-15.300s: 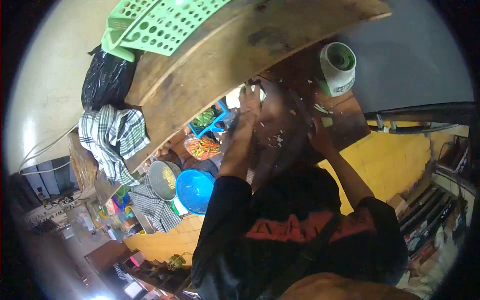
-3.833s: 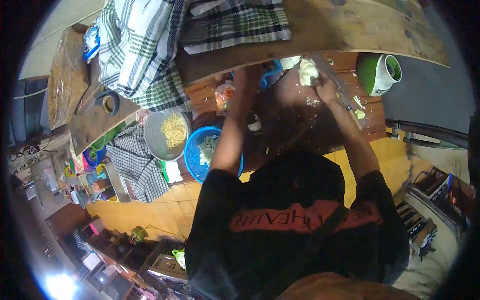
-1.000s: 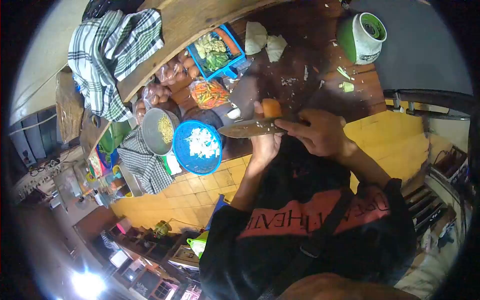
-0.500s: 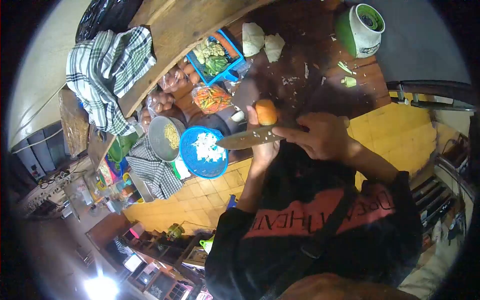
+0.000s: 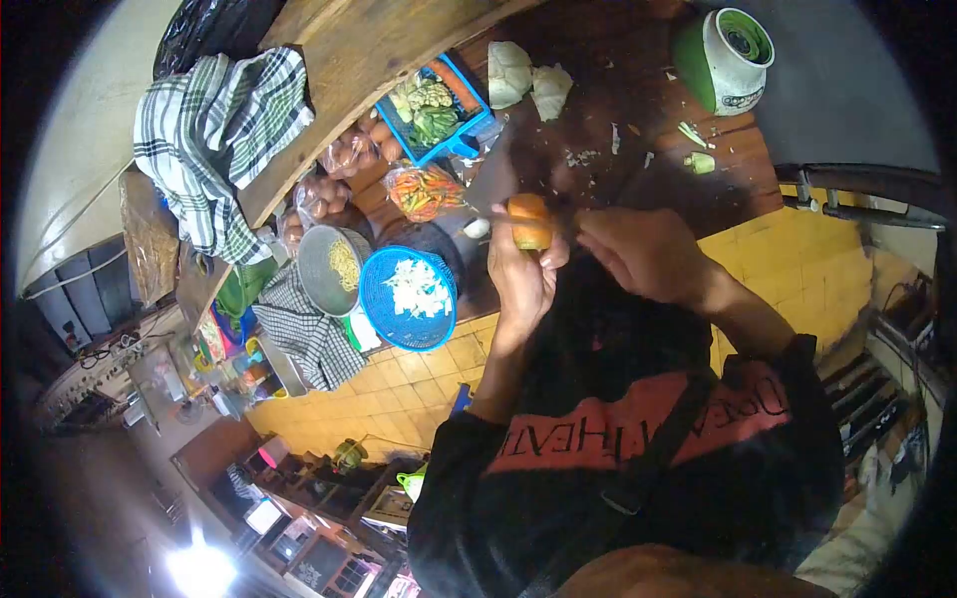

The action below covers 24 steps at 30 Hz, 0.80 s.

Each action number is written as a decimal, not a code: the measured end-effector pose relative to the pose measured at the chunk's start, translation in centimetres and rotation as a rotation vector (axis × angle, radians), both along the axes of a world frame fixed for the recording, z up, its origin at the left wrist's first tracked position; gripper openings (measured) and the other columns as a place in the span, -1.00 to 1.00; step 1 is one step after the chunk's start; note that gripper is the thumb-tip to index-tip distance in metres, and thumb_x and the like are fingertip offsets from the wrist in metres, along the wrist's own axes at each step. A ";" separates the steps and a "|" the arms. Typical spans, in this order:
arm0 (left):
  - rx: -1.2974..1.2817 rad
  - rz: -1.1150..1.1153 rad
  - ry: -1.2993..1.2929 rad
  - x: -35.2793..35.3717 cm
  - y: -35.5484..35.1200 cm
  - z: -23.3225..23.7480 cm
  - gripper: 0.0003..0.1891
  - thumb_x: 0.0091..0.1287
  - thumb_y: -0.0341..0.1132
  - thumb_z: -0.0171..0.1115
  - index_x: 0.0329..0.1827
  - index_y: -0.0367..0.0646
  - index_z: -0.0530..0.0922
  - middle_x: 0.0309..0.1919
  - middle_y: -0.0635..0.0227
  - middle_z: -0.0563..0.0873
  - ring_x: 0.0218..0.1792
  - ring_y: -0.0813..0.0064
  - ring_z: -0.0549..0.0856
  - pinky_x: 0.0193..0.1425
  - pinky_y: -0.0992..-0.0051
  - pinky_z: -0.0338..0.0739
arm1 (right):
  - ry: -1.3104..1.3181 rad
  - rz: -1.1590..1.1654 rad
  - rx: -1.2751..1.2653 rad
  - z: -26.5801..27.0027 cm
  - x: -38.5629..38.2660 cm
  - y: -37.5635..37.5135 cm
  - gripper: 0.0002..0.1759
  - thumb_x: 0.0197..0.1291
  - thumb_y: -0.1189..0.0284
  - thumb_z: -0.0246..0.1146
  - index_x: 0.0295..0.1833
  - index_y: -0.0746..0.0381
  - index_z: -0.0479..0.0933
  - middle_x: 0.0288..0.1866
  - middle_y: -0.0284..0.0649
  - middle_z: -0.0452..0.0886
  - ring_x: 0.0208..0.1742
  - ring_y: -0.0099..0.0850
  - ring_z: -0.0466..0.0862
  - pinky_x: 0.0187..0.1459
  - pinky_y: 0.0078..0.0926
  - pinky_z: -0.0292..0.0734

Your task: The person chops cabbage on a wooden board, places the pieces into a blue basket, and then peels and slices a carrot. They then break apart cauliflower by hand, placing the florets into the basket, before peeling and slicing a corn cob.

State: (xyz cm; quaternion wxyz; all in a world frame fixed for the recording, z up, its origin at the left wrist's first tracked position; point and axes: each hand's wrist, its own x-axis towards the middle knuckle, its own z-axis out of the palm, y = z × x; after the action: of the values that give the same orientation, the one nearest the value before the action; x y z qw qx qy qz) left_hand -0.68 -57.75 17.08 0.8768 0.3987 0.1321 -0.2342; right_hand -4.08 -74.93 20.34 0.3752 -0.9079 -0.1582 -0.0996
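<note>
Your left hand (image 5: 520,277) has its fingers (image 5: 555,255) clenched round the lower part of a carrot piece (image 5: 529,221); the top sticks out past them, above the desk (image 5: 638,179). Your right hand (image 5: 643,251) is closed just beside it, gripping what looks like the knife (image 5: 566,217), blade blurred and roughly edge-on across the carrot piece; can't tell if it touches. White bulb (image 5: 477,228) near your left hand. Blue basket (image 5: 374,324) holds chopped white pieces (image 5: 417,289).

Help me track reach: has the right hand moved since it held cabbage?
Yes: the right hand moved away from the green-and-white appliance, toward the shirt.
</note>
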 end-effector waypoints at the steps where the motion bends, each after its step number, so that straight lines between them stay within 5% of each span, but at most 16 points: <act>1: 0.049 0.019 0.044 0.1 -0.1 0.1 -0.57 0.52 0.02 -0.29 -0.09 -0.18 0.38 -0.49 0.35 0.46 -0.65 0.64 0.30 -0.62 0.63 0.14 | 0.075 0.052 0.001 0.4 -0.3 0.2 -0.87 0.21 0.38 0.19 -0.18 0.18 0.47 -0.47 -0.15 0.55 -0.49 -0.11 0.60 -0.52 -0.22 0.49; 6: -0.088 -0.074 -0.027 0.4 0.3 -0.8 -0.58 0.52 0.01 -0.31 -0.13 -0.18 0.36 -0.51 0.35 0.46 -0.67 0.64 0.28 -0.64 0.64 0.14 | 0.236 0.093 -0.027 -0.1 0.3 -0.1 -0.84 0.24 0.35 0.18 -0.29 0.22 0.45 -0.49 -0.10 0.54 -0.48 -0.05 0.58 -0.48 -0.18 0.46; 9: -0.039 -0.068 -0.027 -0.1 0.6 -0.8 -0.58 0.52 0.01 -0.31 -0.16 -0.17 0.37 -0.52 0.35 0.46 -0.68 0.63 0.28 -0.64 0.63 0.15 | 0.212 -0.109 -0.012 -0.4 0.9 -0.4 -0.78 0.26 0.32 0.17 -0.37 0.21 0.40 -0.55 -0.05 0.52 -0.50 -0.03 0.57 -0.50 -0.15 0.43; 15: 0.042 -0.007 0.051 0.0 0.2 -1.5 -0.58 0.52 0.03 -0.29 -0.14 -0.16 0.38 -0.53 0.36 0.44 -0.68 0.62 0.29 -0.65 0.63 0.15 | 0.262 0.172 -0.037 1.0 0.2 0.0 -0.78 0.31 0.27 0.08 -0.20 0.22 0.42 -0.52 -0.03 0.57 -0.51 -0.01 0.60 -0.53 -0.10 0.48; 21: -0.078 -0.057 -0.009 -0.4 1.0 -1.2 -0.60 0.51 0.00 -0.29 -0.12 -0.16 0.36 -0.63 0.39 0.36 -0.70 0.62 0.27 -0.66 0.63 0.12 | 0.200 -0.156 -0.010 0.0 1.7 -1.3 -0.80 0.26 0.31 0.16 -0.31 0.21 0.40 -0.58 -0.03 0.51 -0.50 0.00 0.57 -0.49 -0.10 0.43; 24: 0.098 -0.021 -0.048 -0.3 0.6 -1.3 -0.65 0.51 -0.07 -0.28 -0.14 -0.15 0.36 -0.62 0.38 0.36 -0.69 0.62 0.28 -0.65 0.63 0.14 | 0.250 0.076 0.021 1.7 0.6 -0.5 -0.79 0.27 0.31 0.15 -0.31 0.23 0.42 -0.57 -0.02 0.51 -0.51 -0.01 0.57 -0.50 -0.12 0.42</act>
State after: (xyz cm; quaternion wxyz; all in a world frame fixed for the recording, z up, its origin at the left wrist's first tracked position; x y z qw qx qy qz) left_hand -1.01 -57.17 15.75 0.8566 0.4481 0.1184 -0.2269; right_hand -3.52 -75.47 22.00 0.4048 -0.9026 -0.1437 0.0270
